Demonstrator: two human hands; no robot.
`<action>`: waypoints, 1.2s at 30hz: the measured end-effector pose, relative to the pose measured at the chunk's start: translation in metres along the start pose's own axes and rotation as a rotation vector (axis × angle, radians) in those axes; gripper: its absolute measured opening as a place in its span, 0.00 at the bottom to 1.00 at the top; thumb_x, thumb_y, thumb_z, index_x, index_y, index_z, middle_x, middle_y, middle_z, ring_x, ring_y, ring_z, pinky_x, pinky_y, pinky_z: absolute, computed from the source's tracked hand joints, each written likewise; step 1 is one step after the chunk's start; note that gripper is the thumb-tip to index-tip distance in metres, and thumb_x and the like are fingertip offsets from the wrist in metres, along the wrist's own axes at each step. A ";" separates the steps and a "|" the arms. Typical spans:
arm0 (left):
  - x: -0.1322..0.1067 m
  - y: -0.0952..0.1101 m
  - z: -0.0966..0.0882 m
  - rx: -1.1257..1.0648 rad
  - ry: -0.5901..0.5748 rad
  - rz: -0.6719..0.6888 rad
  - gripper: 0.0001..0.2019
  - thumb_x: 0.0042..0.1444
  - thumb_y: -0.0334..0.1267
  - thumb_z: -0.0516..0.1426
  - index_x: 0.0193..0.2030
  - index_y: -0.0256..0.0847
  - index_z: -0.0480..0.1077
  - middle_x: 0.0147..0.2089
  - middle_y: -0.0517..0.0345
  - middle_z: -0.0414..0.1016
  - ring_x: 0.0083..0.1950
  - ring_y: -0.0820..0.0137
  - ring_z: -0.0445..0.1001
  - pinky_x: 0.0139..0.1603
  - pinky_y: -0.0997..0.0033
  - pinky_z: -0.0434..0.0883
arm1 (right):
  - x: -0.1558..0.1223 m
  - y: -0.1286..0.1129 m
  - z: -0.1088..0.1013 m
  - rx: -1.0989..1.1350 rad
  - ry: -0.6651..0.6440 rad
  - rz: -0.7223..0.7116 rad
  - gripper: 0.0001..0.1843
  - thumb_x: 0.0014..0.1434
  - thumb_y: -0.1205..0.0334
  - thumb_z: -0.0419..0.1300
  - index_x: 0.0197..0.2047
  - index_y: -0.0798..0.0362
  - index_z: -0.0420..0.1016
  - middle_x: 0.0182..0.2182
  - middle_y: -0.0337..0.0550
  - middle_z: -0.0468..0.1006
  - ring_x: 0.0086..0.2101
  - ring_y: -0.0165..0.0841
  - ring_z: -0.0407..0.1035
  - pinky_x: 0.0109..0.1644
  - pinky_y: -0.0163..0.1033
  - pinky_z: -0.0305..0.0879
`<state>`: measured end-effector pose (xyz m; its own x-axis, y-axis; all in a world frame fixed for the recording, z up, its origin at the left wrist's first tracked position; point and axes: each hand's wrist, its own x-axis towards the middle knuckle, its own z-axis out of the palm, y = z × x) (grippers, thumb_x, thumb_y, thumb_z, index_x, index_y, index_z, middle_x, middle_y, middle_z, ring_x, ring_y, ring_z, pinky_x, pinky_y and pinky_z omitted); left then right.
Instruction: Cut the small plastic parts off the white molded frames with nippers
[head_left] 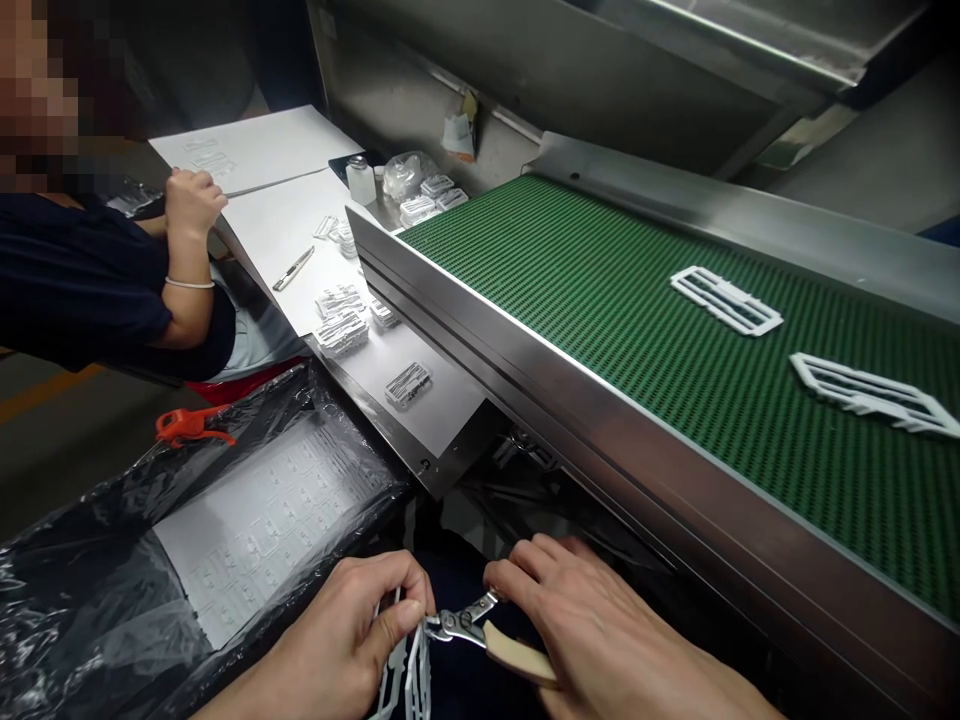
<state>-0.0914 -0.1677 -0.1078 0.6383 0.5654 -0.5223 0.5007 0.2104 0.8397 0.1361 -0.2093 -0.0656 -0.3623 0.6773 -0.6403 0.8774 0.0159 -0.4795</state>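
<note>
My left hand (371, 625) is closed on white plastic frames (418, 675) with long slots, which hang below its fingers near the bottom edge. In my right hand (570, 620) is a pair of nippers (469, 625) with a cream-coloured grip; its handles are spread apart. The nippers' jaws touch or nearly touch the top of the frames beside my left fingertips. My fingers hide part of the frames and the second handle.
On the right, a green conveyor belt (570, 280) carries white slotted frames (726, 300). Stacked frames (341, 332) and a utility knife (294, 268) lie on the white worktop (262, 215). A co-worker's arm (191, 270) is at left, near an orange-red tool (191, 427) on black plastic sheeting (82, 570).
</note>
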 end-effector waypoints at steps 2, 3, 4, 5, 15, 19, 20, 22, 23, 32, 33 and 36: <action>-0.001 -0.001 0.002 -0.032 0.007 0.003 0.16 0.63 0.48 0.46 0.29 0.41 0.62 0.32 0.58 0.71 0.35 0.67 0.68 0.37 0.69 0.63 | -0.001 0.000 -0.003 -0.016 -0.032 0.015 0.34 0.45 0.70 0.56 0.58 0.47 0.65 0.55 0.52 0.67 0.59 0.52 0.56 0.62 0.62 0.47; -0.001 -0.002 0.003 -0.044 0.011 0.004 0.17 0.63 0.48 0.46 0.29 0.41 0.63 0.31 0.58 0.71 0.34 0.67 0.68 0.36 0.69 0.63 | -0.001 -0.001 -0.005 -0.023 -0.033 0.022 0.34 0.45 0.70 0.56 0.58 0.48 0.65 0.55 0.53 0.68 0.59 0.53 0.56 0.62 0.62 0.47; -0.002 -0.003 0.004 -0.053 0.019 0.001 0.17 0.63 0.49 0.46 0.29 0.41 0.63 0.31 0.58 0.71 0.34 0.67 0.67 0.36 0.69 0.63 | 0.000 -0.002 -0.006 -0.021 -0.029 0.029 0.33 0.44 0.70 0.57 0.57 0.48 0.66 0.53 0.53 0.69 0.58 0.53 0.58 0.61 0.61 0.49; -0.002 -0.004 0.005 -0.058 0.033 -0.008 0.17 0.63 0.49 0.46 0.30 0.41 0.64 0.31 0.58 0.70 0.34 0.67 0.67 0.36 0.69 0.63 | 0.001 -0.003 -0.007 0.001 -0.017 0.036 0.29 0.45 0.70 0.57 0.53 0.48 0.69 0.50 0.52 0.72 0.54 0.52 0.62 0.58 0.59 0.55; -0.002 -0.002 0.002 -0.176 0.036 -0.013 0.19 0.62 0.52 0.47 0.33 0.40 0.67 0.34 0.56 0.74 0.37 0.67 0.70 0.38 0.70 0.66 | 0.031 -0.011 0.049 0.920 0.082 -0.007 0.10 0.54 0.61 0.59 0.39 0.50 0.64 0.29 0.35 0.68 0.28 0.28 0.61 0.31 0.33 0.59; -0.004 0.004 -0.010 -0.182 -0.078 0.073 0.11 0.63 0.43 0.51 0.37 0.42 0.71 0.40 0.59 0.78 0.43 0.68 0.74 0.47 0.72 0.68 | 0.038 -0.016 0.071 1.121 0.129 -0.063 0.15 0.49 0.57 0.62 0.37 0.50 0.62 0.28 0.33 0.66 0.27 0.27 0.59 0.32 0.33 0.59; -0.005 0.005 -0.014 -0.149 -0.094 0.118 0.09 0.63 0.41 0.52 0.39 0.44 0.72 0.41 0.60 0.79 0.43 0.69 0.75 0.48 0.73 0.68 | 0.038 -0.018 0.073 1.104 0.134 -0.049 0.15 0.49 0.57 0.63 0.38 0.50 0.63 0.28 0.34 0.66 0.27 0.28 0.60 0.33 0.33 0.59; -0.009 0.005 -0.020 -0.043 -0.083 0.238 0.08 0.62 0.36 0.53 0.44 0.47 0.73 0.44 0.61 0.79 0.47 0.69 0.75 0.50 0.76 0.69 | 0.037 -0.019 0.074 1.049 0.138 -0.021 0.15 0.50 0.56 0.63 0.39 0.50 0.64 0.29 0.35 0.68 0.29 0.29 0.61 0.34 0.34 0.60; -0.011 0.005 -0.023 0.020 -0.060 0.312 0.09 0.62 0.35 0.54 0.45 0.48 0.73 0.46 0.61 0.79 0.48 0.69 0.75 0.49 0.78 0.70 | 0.036 -0.019 0.074 1.021 0.144 -0.016 0.14 0.51 0.57 0.62 0.39 0.50 0.65 0.30 0.36 0.69 0.29 0.29 0.62 0.34 0.34 0.60; -0.025 0.018 -0.036 0.687 0.052 0.719 0.12 0.65 0.30 0.45 0.45 0.37 0.69 0.37 0.56 0.80 0.37 0.73 0.79 0.40 0.81 0.74 | 0.035 -0.021 0.067 0.822 0.153 -0.021 0.07 0.55 0.63 0.58 0.39 0.48 0.65 0.31 0.35 0.71 0.30 0.30 0.64 0.33 0.32 0.58; -0.025 0.021 -0.036 0.716 0.063 0.747 0.13 0.66 0.31 0.44 0.44 0.37 0.69 0.36 0.56 0.80 0.35 0.74 0.78 0.39 0.81 0.74 | 0.035 -0.022 0.066 0.801 0.155 -0.029 0.07 0.55 0.64 0.57 0.39 0.48 0.65 0.30 0.35 0.71 0.30 0.29 0.64 0.32 0.32 0.58; -0.024 0.025 -0.036 0.761 0.066 0.786 0.18 0.67 0.38 0.40 0.41 0.39 0.70 0.33 0.57 0.79 0.29 0.73 0.76 0.34 0.80 0.74 | 0.035 -0.024 0.064 0.742 0.165 -0.070 0.08 0.54 0.66 0.56 0.38 0.48 0.64 0.29 0.34 0.70 0.30 0.30 0.65 0.33 0.32 0.58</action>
<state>-0.1148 -0.1473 -0.0687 0.9163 0.3724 0.1474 0.2115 -0.7624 0.6116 0.0820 -0.2328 -0.1152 -0.3064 0.7952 -0.5232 0.3918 -0.3956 -0.8307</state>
